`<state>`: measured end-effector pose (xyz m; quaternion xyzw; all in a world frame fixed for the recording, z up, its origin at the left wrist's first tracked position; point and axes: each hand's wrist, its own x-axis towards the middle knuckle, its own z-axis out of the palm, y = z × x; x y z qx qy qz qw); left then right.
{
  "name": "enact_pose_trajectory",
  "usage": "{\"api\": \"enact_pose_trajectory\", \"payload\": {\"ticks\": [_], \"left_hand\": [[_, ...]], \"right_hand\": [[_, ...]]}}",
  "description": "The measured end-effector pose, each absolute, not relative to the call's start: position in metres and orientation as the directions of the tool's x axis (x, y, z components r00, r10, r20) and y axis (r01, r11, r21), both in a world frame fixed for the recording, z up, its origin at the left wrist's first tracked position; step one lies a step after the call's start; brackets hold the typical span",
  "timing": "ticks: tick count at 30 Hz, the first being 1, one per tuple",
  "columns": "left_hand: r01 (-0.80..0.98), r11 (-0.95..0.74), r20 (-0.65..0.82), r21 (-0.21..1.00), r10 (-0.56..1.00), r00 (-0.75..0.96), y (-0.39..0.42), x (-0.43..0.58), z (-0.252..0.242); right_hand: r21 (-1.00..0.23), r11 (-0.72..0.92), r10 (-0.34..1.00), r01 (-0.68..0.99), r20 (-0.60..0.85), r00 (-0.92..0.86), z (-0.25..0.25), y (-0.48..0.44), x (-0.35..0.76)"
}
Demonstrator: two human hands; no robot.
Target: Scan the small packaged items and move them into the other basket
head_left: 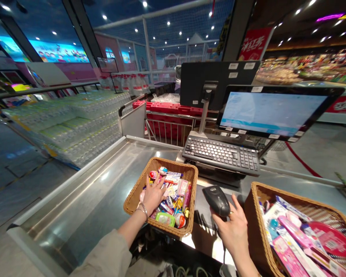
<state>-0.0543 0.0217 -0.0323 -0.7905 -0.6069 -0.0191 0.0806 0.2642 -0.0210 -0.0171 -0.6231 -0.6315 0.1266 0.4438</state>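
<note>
My left hand (152, 194) reaches into a wicker basket (190, 181) full of small colourful sweets and packets (173, 200), its fingers spread over them and touching the sweets. A thin bracelet sits on that wrist. My right hand (233, 227) is wrapped round the handle of a black barcode scanner (217, 200), held above the steel counter between the two baskets.
A second wicker basket (256, 192) at the right holds pink and white packaged goods. Behind stand a keyboard (222, 154), a touchscreen (272, 111) and the back of another monitor (216, 79). The steel checkout counter (98, 192) runs left; stacked water bottles (75, 123) lie beyond.
</note>
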Motion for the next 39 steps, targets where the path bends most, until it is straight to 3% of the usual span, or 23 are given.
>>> {"api": "enact_pose_trajectory", "payload": {"ticks": [10, 20, 33, 39], "left_hand": [[0.972, -0.194, 0.024, -0.129, 0.980, 0.199, 0.025, -0.044, -0.038], [0.970, -0.193, 0.012, -0.147, 0.980, 0.197, 0.031, -0.046, -0.035], [0.989, -0.148, 0.140, -0.017, 0.979, 0.149, 0.038, -0.037, -0.012], [0.983, -0.181, 0.209, -0.014, 0.961, 0.180, 0.046, -0.028, 0.001]], "right_hand": [[-0.727, 0.209, 0.896, 0.654, 0.410, 0.170, -0.016, -0.019, 0.263], [-0.733, 0.184, 0.896, 0.655, 0.399, 0.195, -0.008, -0.019, 0.273], [-0.736, 0.125, 0.866, 0.665, 0.408, 0.289, -0.003, -0.020, 0.284], [-0.721, 0.134, 0.859, 0.680, 0.426, 0.283, -0.002, -0.021, 0.290]]}}
